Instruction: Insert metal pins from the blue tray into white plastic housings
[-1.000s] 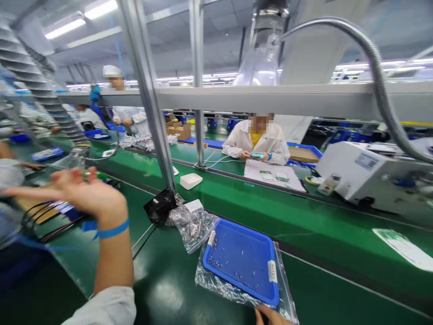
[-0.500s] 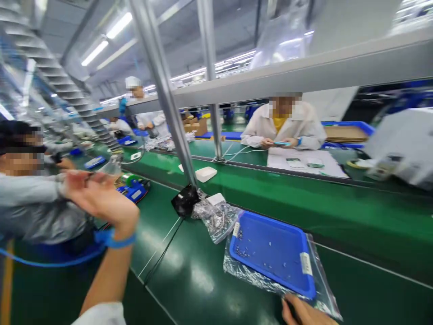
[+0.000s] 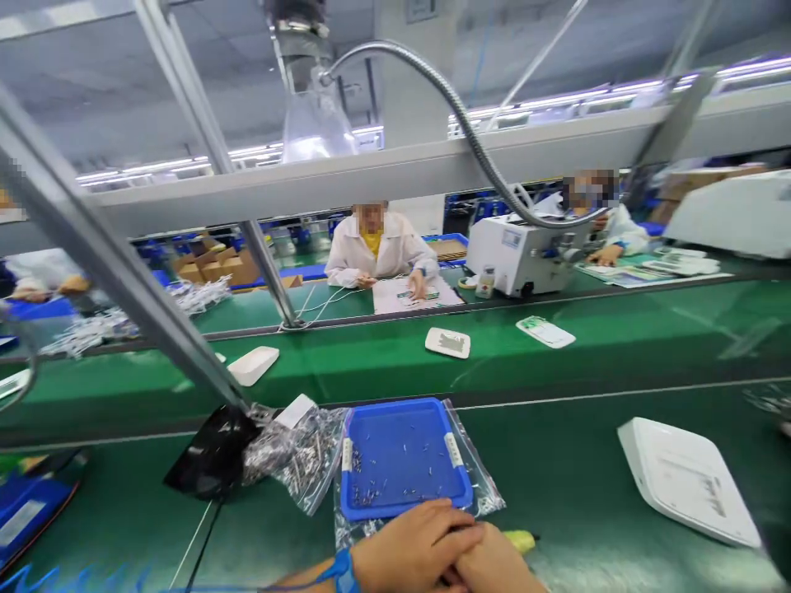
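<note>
My left hand (image 3: 411,548), with a blue strap at the wrist, lies over my right hand (image 3: 491,564) at the bottom middle of the view. Its fingers are wrapped round the right hand. The right hand's fingers are mostly hidden beneath the left. Just beyond both hands is a blue tray (image 3: 404,457) holding small metal pieces, on top of a clear plastic bag (image 3: 475,461). To the tray's left lies another clear bag (image 3: 302,453) full of metal parts. A yellow-green object (image 3: 521,540) shows beside my right hand.
A black bag (image 3: 213,453) sits by the slanted metal post (image 3: 124,239). A white housing (image 3: 692,482) lies at the right. White parts rest on the green conveyor (image 3: 371,362). Across it, a person (image 3: 386,247) sits near a white machine (image 3: 512,255).
The view has swung right. My left hand, earlier raised at the left with nothing visible in it, has come down onto my right hand. The person opposite no longer holds up the light-blue object.
</note>
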### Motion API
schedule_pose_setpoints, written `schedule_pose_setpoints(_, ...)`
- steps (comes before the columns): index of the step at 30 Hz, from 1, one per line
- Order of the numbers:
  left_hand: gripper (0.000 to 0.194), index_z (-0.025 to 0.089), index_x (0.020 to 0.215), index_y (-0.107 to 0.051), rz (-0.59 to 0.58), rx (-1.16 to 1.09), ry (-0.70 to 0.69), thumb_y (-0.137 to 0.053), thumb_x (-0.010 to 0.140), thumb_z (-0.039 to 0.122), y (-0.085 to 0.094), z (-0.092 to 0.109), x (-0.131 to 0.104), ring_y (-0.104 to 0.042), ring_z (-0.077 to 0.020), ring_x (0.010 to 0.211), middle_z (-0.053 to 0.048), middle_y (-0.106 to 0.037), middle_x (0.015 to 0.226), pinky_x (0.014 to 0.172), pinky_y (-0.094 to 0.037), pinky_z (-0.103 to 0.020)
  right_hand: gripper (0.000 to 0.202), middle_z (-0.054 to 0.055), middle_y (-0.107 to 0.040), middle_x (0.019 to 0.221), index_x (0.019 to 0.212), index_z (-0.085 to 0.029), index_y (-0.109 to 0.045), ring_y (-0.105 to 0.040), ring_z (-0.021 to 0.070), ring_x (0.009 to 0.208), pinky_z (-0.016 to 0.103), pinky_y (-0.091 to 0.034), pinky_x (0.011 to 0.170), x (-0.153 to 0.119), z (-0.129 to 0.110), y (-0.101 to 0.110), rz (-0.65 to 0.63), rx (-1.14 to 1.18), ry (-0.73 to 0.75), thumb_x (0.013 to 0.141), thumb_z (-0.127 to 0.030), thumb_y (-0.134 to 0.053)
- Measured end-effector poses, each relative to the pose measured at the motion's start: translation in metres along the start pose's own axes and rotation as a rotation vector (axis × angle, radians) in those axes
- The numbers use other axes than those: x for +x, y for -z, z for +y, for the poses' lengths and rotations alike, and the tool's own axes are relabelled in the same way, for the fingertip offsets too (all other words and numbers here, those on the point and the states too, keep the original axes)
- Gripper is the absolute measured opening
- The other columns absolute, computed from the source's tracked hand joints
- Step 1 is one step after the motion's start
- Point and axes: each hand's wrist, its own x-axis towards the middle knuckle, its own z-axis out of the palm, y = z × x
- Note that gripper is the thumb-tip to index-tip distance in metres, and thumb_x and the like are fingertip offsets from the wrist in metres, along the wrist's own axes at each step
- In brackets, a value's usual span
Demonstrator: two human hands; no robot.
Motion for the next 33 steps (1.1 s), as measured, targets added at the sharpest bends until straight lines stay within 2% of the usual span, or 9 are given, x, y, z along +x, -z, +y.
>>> schedule_pose_setpoints(4, 0.077, 0.016, 0.155, -0.022, 0.086, -0.066, 0.016, -0.058, 0.087, 0.02, -0.001, -0.006, -0.011, -0.049, -0.0304, 0.138, -0.022, -0.048, 0.147, 0.112, -0.047, -0.042, 0.015, -0.001, -0.067, 0.064, 0.078, -0.022, -0.058, -0.059, 0.0154, 0.051, 0.03, -0.034, 0.05, 0.01, 0.001, 0.018, 0.083, -0.044, -0.048, 0.08, -0.01, -0.049)
schedule_pose_setpoints(7, 0.079, 0.017, 0.157, -0.016, 0.203, -0.144, 0.077, -0.05, 0.086, 0.011, -0.012, -0.019, -0.022, -0.052, -0.0293, 0.137, -0.022, -0.049, 0.146, 0.109, -0.051, -0.043, 0.019, -0.003, -0.066, 0.066, 0.089, -0.022, -0.058, -0.06, 0.0141, 0.054, 0.03, -0.035, 0.054, 0.018, 0.003, 0.035, 0.111, -0.005, -0.067, 0.092, -0.013, -0.041)
schedule_pose_setpoints(10, 0.08, 0.021, 0.16, -0.014, 0.167, -0.184, 0.104, -0.046, 0.088, 0.008, -0.027, -0.036, -0.031, -0.059, -0.0263, 0.13, -0.018, -0.057, 0.14, 0.106, -0.054, -0.041, 0.022, -0.003, -0.067, 0.07, 0.092, -0.021, -0.056, -0.06, 0.0133, 0.055, 0.03, -0.034, 0.054, 0.022, 0.005, 0.044, 0.184, -0.018, -0.089, 0.099, -0.017, -0.035)
schedule_pose_setpoints(13, 0.082, 0.023, 0.161, -0.014, 0.092, -0.187, 0.095, -0.047, 0.088, 0.006, -0.034, -0.041, -0.033, -0.06, -0.0256, 0.129, -0.016, -0.058, 0.141, 0.107, -0.053, -0.039, 0.027, -0.002, -0.066, 0.07, 0.085, -0.021, -0.052, -0.059, 0.0123, 0.053, 0.031, -0.032, 0.052, 0.022, 0.005, 0.046, 0.223, -0.025, -0.074, 0.101, -0.017, -0.03)
schedule_pose_setpoints(16, 0.08, 0.024, 0.161, -0.015, 0.133, -0.206, 0.053, -0.046, 0.089, 0.007, -0.023, -0.032, -0.027, -0.06, -0.0247, 0.129, -0.015, -0.057, 0.143, 0.108, -0.052, -0.037, 0.03, -0.003, -0.065, 0.068, 0.083, -0.021, -0.051, -0.058, 0.0118, 0.053, 0.031, -0.032, 0.051, 0.023, 0.005, 0.049, 0.244, 0.001, -0.068, 0.102, -0.016, -0.027)
schedule_pose_setpoints(22, 0.065, 0.026, 0.16, -0.021, 0.185, -0.184, 0.083, -0.043, 0.1, 0.013, 0.008, -0.009, -0.013, -0.056, -0.0219, 0.133, -0.012, -0.055, 0.146, 0.109, -0.05, -0.035, 0.017, -0.002, -0.069, 0.073, 0.096, -0.019, -0.056, -0.063, 0.0117, 0.057, 0.028, -0.038, 0.055, 0.024, 0.005, 0.055, 0.314, 0.072, -0.091, 0.096, -0.014, -0.039)
schedule_pose_setpoints(28, 0.061, 0.028, 0.159, -0.024, 0.207, -0.214, 0.043, -0.041, 0.102, 0.013, 0.011, -0.01, -0.013, -0.056, -0.0178, 0.133, -0.008, -0.054, 0.148, 0.111, -0.046, -0.03, 0.02, -0.003, -0.063, 0.061, 0.085, -0.02, -0.055, -0.055, 0.0114, 0.048, 0.03, -0.032, 0.048, 0.023, 0.005, 0.054, 0.341, 0.037, -0.082, 0.097, -0.019, -0.039)
schedule_pose_setpoints(33, 0.06, 0.03, 0.158, -0.028, 0.205, -0.237, 0.07, -0.042, 0.102, 0.013, 0.015, -0.008, -0.014, -0.056, -0.0164, 0.132, -0.005, -0.055, 0.147, 0.111, -0.046, -0.028, 0.023, -0.004, -0.063, 0.062, 0.087, -0.019, -0.059, -0.054, 0.0106, 0.049, 0.03, -0.031, 0.048, 0.023, 0.007, 0.058, 0.351, 0.064, -0.049, 0.1, -0.019, -0.04)
